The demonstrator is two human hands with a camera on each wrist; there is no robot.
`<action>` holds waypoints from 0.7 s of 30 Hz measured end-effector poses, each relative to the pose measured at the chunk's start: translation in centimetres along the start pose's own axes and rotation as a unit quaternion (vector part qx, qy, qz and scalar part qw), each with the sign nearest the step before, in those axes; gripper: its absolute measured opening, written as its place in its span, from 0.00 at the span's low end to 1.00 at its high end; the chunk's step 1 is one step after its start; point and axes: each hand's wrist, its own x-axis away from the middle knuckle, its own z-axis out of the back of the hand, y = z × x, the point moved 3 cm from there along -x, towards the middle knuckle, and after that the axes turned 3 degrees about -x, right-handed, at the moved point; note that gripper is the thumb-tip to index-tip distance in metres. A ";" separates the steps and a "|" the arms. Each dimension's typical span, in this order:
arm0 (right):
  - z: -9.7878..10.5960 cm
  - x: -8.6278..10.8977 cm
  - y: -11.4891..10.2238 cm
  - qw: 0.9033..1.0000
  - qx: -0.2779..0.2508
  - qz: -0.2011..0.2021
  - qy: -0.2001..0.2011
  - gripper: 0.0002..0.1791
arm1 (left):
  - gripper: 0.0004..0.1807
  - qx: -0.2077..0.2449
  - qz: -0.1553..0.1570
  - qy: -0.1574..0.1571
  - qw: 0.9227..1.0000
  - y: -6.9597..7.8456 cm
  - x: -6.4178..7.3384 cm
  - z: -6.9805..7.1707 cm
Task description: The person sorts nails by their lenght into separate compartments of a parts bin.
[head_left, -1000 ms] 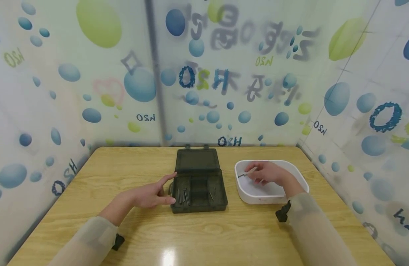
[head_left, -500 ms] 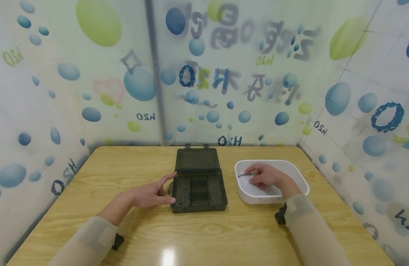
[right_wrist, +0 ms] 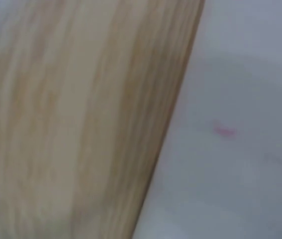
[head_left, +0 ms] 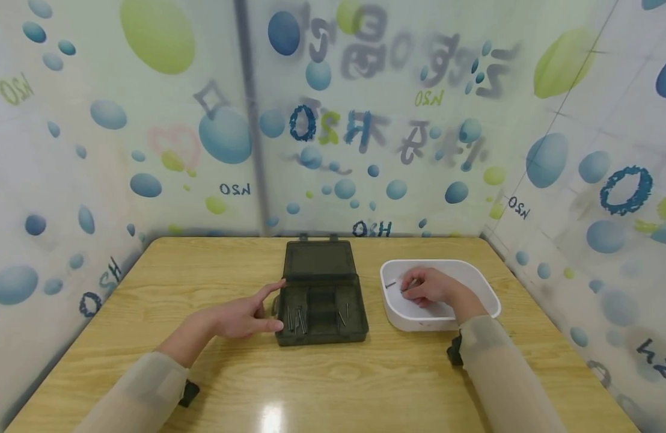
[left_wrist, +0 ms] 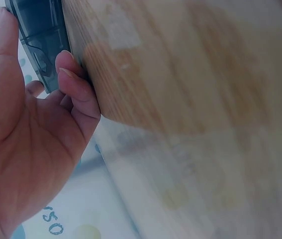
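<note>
In the head view a dark translucent plastic box (head_left: 322, 340) lies with its lid (head_left: 319, 258) raised at the back. Several thin nail-like metal pieces (head_left: 297, 320) lie in its left compartment, and a few (head_left: 344, 314) in the right one. My left hand (head_left: 238, 316) touches the box's left side, index finger and thumb stretched along it. Over the white tray (head_left: 419, 325), my right hand (head_left: 433, 287) pinches a small nail-like metal piece (head_left: 404, 291), mostly covered by the fingers. Another such piece (head_left: 391, 284) lies by the tray's left wall.
Box and tray stand side by side on a wood-grain table (head_left: 322, 385), with a gap between them. Walls with blue and green patterns (head_left: 344, 150) enclose the table at the back and sides. The right wrist view shows only tabletop (right_wrist: 81, 124) and the tray's outer wall (right_wrist: 225, 164).
My right fingertips have closed on one metal piece and drawn it away from the other, which stays by the tray's left wall. The left hand holds its place at the box.
</note>
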 end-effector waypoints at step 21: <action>0.2 0.2 -0.4 0.999 0.040 -0.026 -0.007 0.07 | 0.57 -0.002 0.002 0.000 1.000 -0.1 0.1 0.0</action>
